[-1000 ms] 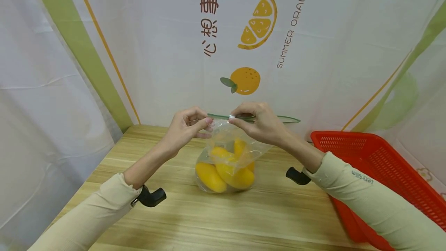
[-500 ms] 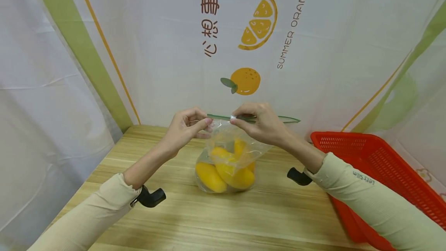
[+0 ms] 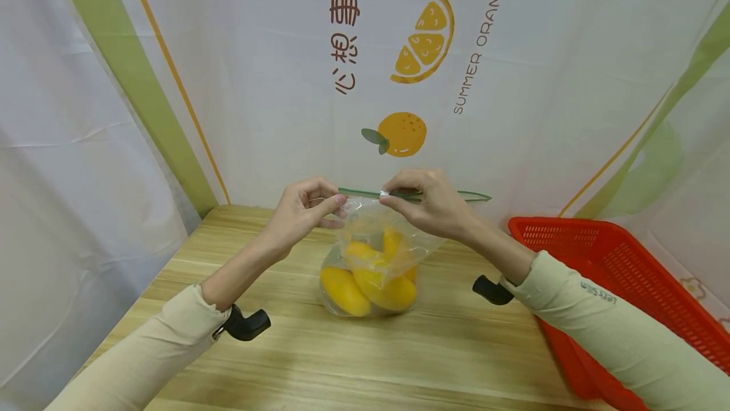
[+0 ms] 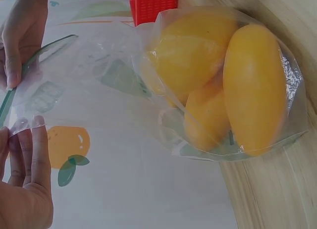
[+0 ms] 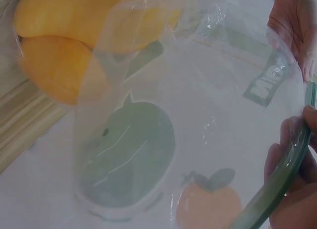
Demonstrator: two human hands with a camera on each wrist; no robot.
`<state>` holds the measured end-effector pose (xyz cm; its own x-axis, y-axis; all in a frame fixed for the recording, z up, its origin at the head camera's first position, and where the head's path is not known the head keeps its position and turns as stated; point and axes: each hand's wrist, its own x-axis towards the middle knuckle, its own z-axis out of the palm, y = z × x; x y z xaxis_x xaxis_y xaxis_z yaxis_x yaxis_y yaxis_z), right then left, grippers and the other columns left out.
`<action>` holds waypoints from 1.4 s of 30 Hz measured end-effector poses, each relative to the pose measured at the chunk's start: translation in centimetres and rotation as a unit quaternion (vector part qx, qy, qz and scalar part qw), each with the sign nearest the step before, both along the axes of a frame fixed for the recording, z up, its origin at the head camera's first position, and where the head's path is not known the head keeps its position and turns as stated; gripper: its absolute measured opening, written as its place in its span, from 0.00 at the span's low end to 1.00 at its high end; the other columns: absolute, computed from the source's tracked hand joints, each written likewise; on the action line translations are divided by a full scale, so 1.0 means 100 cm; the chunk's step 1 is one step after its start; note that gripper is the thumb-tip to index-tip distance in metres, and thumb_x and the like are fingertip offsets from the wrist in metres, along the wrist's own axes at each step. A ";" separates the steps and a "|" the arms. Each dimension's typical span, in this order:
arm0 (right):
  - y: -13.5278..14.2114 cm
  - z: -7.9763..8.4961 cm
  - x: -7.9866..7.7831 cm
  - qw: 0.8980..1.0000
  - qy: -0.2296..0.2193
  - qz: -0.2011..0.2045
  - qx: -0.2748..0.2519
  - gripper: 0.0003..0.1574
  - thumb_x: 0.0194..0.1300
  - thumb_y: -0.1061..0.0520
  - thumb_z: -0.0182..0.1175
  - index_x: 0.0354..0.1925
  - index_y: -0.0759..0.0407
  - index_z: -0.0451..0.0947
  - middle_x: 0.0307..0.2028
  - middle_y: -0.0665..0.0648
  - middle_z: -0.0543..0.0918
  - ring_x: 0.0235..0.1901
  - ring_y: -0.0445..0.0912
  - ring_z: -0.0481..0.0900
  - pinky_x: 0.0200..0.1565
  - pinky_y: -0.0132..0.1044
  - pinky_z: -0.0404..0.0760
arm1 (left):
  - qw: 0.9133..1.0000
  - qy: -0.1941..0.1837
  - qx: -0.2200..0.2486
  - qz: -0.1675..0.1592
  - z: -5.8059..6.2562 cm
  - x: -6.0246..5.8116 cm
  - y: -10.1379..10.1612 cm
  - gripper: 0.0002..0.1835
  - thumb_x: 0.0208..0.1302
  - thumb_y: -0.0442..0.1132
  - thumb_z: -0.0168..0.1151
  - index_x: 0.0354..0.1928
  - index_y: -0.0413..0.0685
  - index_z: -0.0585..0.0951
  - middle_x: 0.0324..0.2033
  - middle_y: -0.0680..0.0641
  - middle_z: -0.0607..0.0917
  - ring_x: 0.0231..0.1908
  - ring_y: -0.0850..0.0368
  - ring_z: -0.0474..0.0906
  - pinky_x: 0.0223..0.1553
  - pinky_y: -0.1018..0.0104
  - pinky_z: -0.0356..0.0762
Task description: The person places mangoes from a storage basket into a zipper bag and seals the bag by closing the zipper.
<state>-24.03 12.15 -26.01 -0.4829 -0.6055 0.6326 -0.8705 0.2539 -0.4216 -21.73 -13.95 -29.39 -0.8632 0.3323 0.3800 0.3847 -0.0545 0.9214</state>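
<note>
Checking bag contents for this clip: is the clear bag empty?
No: in the head view the clear bag holds several yellow mangoes and rests on the wooden table.

Bright even light, soft faint shadows, head view bent at edges, right wrist view hazy and blurred

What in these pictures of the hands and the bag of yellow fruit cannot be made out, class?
- Head view: the fruit count, since the pieces overlap inside the bag.
- Head view: whether the green seal strip is pressed closed; too thin.
- Head view: the red basket contents; its wall and the frame edge cut it off.
</note>
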 end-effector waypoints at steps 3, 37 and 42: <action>0.000 0.000 0.000 1.000 0.000 -0.002 0.003 0.03 0.64 0.66 0.70 0.38 0.63 0.88 0.33 0.50 0.86 0.33 0.41 0.83 0.39 0.36 0.86 | 1.000 -0.001 0.001 -0.001 0.000 0.000 -0.001 0.05 0.73 0.28 0.60 0.44 0.29 0.79 0.42 0.28 0.81 0.36 0.51 0.84 0.41 0.49 0.87; 0.008 -0.002 -0.001 1.000 0.008 -0.015 0.012 0.02 0.65 0.66 0.69 0.37 0.62 0.88 0.33 0.47 0.87 0.32 0.40 0.83 0.39 0.35 0.86 | 1.000 -0.002 0.012 -0.003 -0.003 0.001 -0.004 0.06 0.73 0.29 0.60 0.43 0.29 0.78 0.42 0.23 0.78 0.36 0.51 0.84 0.42 0.48 0.87; 0.010 -0.002 -0.001 1.000 0.005 -0.014 0.009 0.03 0.64 0.67 0.69 0.37 0.63 0.88 0.33 0.47 0.86 0.31 0.41 0.83 0.38 0.36 0.86 | 1.000 0.000 0.015 -0.004 -0.003 -0.001 -0.003 0.05 0.73 0.29 0.60 0.43 0.30 0.79 0.41 0.26 0.80 0.35 0.51 0.84 0.41 0.48 0.87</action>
<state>-24.18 13.17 -26.18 -0.4937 -0.6032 0.6265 -0.8671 0.2861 -0.4077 -21.79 -14.29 -29.69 -0.8609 0.3269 0.3898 0.3839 -0.0855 0.9194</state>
